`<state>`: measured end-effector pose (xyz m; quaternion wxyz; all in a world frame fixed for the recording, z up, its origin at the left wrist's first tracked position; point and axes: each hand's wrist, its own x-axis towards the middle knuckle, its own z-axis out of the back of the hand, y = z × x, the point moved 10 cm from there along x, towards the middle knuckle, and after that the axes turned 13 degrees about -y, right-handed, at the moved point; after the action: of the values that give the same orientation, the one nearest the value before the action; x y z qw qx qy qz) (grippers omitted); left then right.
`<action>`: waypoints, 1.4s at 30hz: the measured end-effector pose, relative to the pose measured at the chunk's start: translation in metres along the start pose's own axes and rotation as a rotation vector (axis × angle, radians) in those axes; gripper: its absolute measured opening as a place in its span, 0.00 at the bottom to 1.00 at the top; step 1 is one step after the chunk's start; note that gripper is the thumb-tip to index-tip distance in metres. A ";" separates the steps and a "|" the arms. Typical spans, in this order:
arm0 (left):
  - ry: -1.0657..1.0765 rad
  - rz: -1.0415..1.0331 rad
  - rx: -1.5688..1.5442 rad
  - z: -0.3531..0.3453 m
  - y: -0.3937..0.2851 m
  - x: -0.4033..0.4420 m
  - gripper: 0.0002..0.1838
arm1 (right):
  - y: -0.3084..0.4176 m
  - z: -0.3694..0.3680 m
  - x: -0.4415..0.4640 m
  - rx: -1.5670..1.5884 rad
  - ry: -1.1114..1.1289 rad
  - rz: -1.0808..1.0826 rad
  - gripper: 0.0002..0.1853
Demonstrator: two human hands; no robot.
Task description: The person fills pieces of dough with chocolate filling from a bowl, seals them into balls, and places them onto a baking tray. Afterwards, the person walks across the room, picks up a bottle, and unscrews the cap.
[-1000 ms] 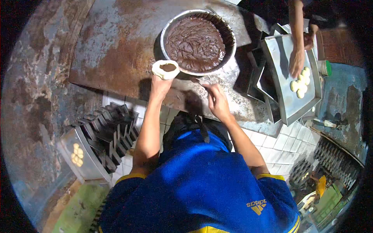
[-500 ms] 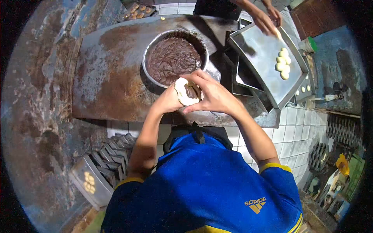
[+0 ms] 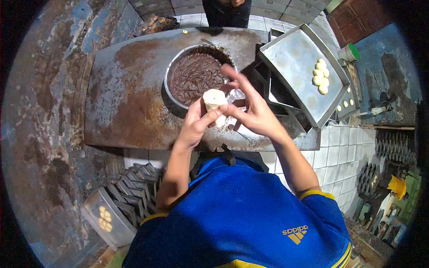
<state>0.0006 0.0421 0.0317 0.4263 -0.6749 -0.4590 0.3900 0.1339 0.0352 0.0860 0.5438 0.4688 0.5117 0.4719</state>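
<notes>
A pale piece of dough (image 3: 214, 99) is held up in front of the near rim of the pan, its top gathered closed. My left hand (image 3: 196, 124) wraps round its left side, thumb pressed against it. My right hand (image 3: 252, 109) is on the other side, its thumb touching the dough while the fingers are lifted and spread apart. Just beyond sits a round metal pan (image 3: 168, 85) with dark brown chocolate-like filling (image 3: 194, 76) in it. Whether any filling is inside the dough is hidden.
On the right, a tray (image 3: 286, 53) carrying several dough balls (image 3: 320, 77) rests on stacked trays. The worn metal table (image 3: 120, 89) extends left. Another tray (image 3: 111, 225) of dough stands at lower left by a rack. A person (image 3: 226, 11) stands beyond the table.
The dough's open mouth, which showed brown filling, is now gathered closed. My right fingers have lifted off and spread. The other person's hands have moved away from the right tray.
</notes>
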 end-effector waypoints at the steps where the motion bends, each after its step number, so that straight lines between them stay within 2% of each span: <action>1: -0.034 -0.009 -0.050 0.002 -0.005 0.000 0.18 | 0.006 0.000 -0.002 0.026 0.011 -0.072 0.46; 2: -0.002 0.027 -0.009 -0.003 -0.007 -0.001 0.16 | 0.030 -0.005 -0.002 -0.171 0.065 0.205 0.52; 5: 0.031 0.059 -0.021 -0.007 -0.003 -0.001 0.13 | 0.069 -0.020 -0.017 -0.495 0.070 0.629 0.54; 6: 0.050 0.065 0.023 -0.009 -0.003 0.002 0.14 | 0.073 -0.026 -0.019 -0.590 0.109 0.671 0.48; 7: 0.062 0.066 0.026 -0.012 -0.006 0.002 0.14 | 0.073 -0.030 -0.019 -0.688 0.151 0.711 0.43; 8: 0.020 0.129 -0.064 -0.010 -0.007 0.003 0.16 | 0.075 -0.021 -0.014 -0.567 0.073 0.719 0.33; 9: -0.024 0.191 -0.156 -0.011 -0.009 0.004 0.18 | 0.076 -0.013 -0.011 -0.473 0.043 0.625 0.28; 10: 0.094 0.293 -0.258 -0.014 -0.007 -0.001 0.21 | 0.078 -0.008 -0.011 -0.453 0.012 0.637 0.24; 11: 0.099 0.293 -0.257 -0.016 -0.009 -0.002 0.21 | 0.079 -0.003 -0.011 -0.434 -0.018 0.646 0.21; 13: 0.110 0.219 -0.267 -0.024 -0.020 -0.003 0.22 | 0.077 0.005 -0.013 -0.444 -0.052 0.595 0.19; 14: 0.028 0.115 -0.051 -0.020 -0.023 0.000 0.21 | 0.074 0.010 -0.012 -0.450 -0.080 0.543 0.18; 15: 0.032 0.118 -0.052 -0.023 -0.019 0.002 0.21 | 0.073 0.010 -0.013 -0.452 -0.084 0.540 0.18; 16: 0.012 -0.044 0.069 -0.024 -0.027 0.008 0.20 | 0.075 0.012 -0.014 -0.444 -0.131 0.584 0.17; 18: -0.056 -0.137 0.049 -0.027 -0.036 0.008 0.14 | 0.081 0.018 -0.020 -0.437 -0.184 0.626 0.17; 19: -0.048 -0.135 0.048 -0.030 -0.040 0.008 0.14 | 0.084 0.022 -0.021 -0.462 -0.196 0.577 0.24; 20: -0.023 -0.037 -0.006 -0.032 -0.035 0.009 0.14 | 0.086 0.027 -0.023 -0.489 -0.206 0.526 0.31; 21: 0.000 0.064 -0.060 -0.036 -0.026 0.009 0.14 | 0.087 0.027 -0.025 -0.584 -0.166 0.578 0.41; 22: -0.046 0.016 -0.121 -0.045 -0.026 0.012 0.15 | 0.088 0.026 -0.028 -0.674 -0.128 0.634 0.51; 23: -0.043 0.021 -0.121 -0.050 -0.026 0.012 0.15 | 0.090 0.023 -0.031 -0.616 -0.129 0.769 0.47; 25: -0.070 0.153 -0.146 -0.061 -0.019 0.011 0.19 | 0.073 0.033 -0.026 -0.518 -0.111 0.730 0.38; 26: -0.031 0.231 -0.138 -0.063 -0.016 0.011 0.19 | 0.068 0.043 -0.025 -0.474 -0.173 0.700 0.32; 28: -0.039 0.211 -0.196 -0.070 -0.017 0.015 0.19 | 0.062 0.061 -0.024 -0.366 -0.288 0.649 0.20; 29: -0.033 0.221 -0.259 -0.075 -0.019 0.014 0.21 | 0.059 0.063 -0.027 -0.364 -0.285 0.650 0.20; 30: -0.036 0.219 -0.258 -0.088 -0.023 0.015 0.21 | 0.041 0.078 -0.021 -0.161 -0.323 0.439 0.19; 31: -0.106 0.055 -0.134 -0.097 -0.040 0.017 0.21 | 0.019 0.091 -0.016 0.039 -0.353 0.226 0.17; 32: -0.143 -0.029 -0.073 -0.101 -0.046 0.021 0.21 | -0.003 0.094 -0.012 0.285 -0.281 0.092 0.15; 33: -0.185 -0.110 -0.009 -0.105 -0.051 0.025 0.21 | -0.014 0.086 -0.015 0.626 -0.229 -0.067 0.15; 34: -0.203 -0.239 0.155 -0.107 -0.061 0.032 0.21 | -0.017 0.083 -0.021 0.739 -0.175 -0.150 0.16; 36: -0.216 -0.376 0.205 -0.132 -0.078 0.033 0.17 | -0.016 0.085 -0.030 0.922 -0.065 -0.211 0.20; 37: -0.220 -0.379 0.205 -0.148 -0.079 0.035 0.17 | -0.015 0.085 -0.035 1.008 -0.011 -0.248 0.23; 38: -0.160 -0.486 0.182 -0.169 -0.088 0.035 0.17 | -0.012 0.095 -0.038 0.990 -0.016 -0.192 0.26; 39: -0.051 -0.421 0.103 -0.194 -0.089 0.032 0.16 | -0.011 0.105 -0.041 0.974 -0.022 -0.135 0.30; 41: 0.106 -0.259 -0.031 -0.241 -0.081 0.027 0.14 | -0.001 0.150 -0.044 0.864 -0.222 0.075 0.30; 42: 0.147 -0.335 -0.034 -0.261 -0.079 0.025 0.13 | 0.004 0.172 -0.048 0.797 -0.331 0.167 0.31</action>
<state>0.2241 0.0263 0.1890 0.5062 -0.6227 -0.5392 0.2555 0.3039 -0.0168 0.1015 0.3549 0.7511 0.5201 0.1984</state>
